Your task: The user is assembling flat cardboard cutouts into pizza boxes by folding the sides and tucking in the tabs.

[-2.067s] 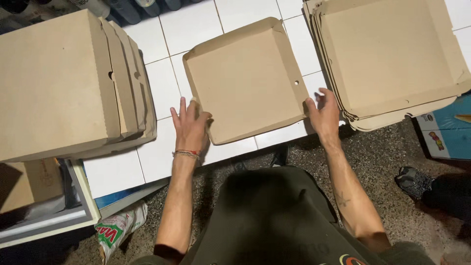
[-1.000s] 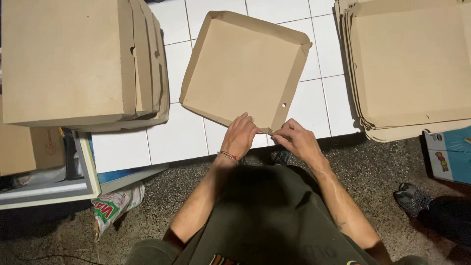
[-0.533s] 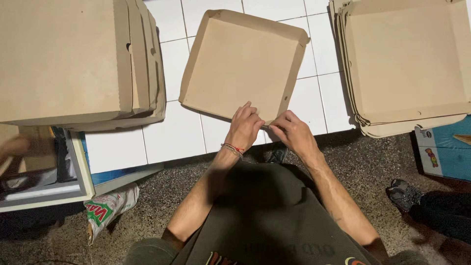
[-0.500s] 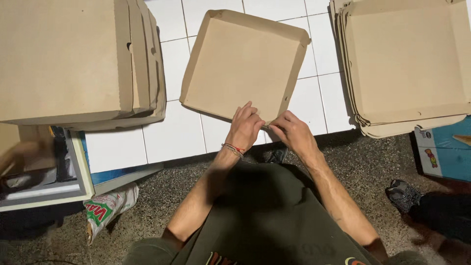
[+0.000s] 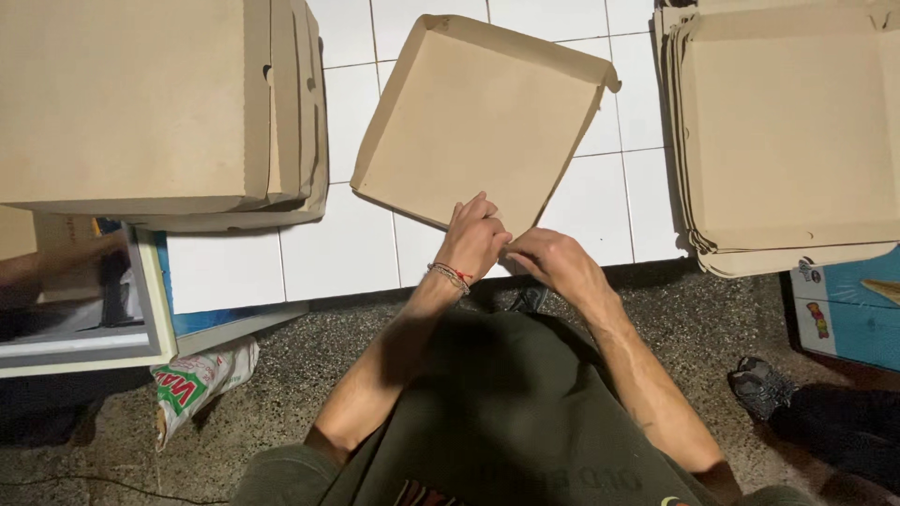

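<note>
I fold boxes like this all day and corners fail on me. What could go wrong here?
Both hands, left hand and right hand, pinch one corner of the cardboard tray; that corner could crease or tear. The tray lies skewed near the table edge, so it might slide off.

We recorded the scene under warm, fairly dim artificial light falling from above and ahead of the wearer. The white tiled table [image 5: 328,253] returned the brightest patches without harsh glare, whereas the speckled floor [image 5: 309,365] and lower corners sank into shadow. The open cardboard tray [image 5: 469,122] cast a narrow shadow along its raised right wall. We noted a soft shadow beneath the left hand [image 5: 473,239] and right hand [image 5: 558,262]. Focus was adequate centrally; the fingers showed slight motion blur, and detail softened toward the edges
</note>
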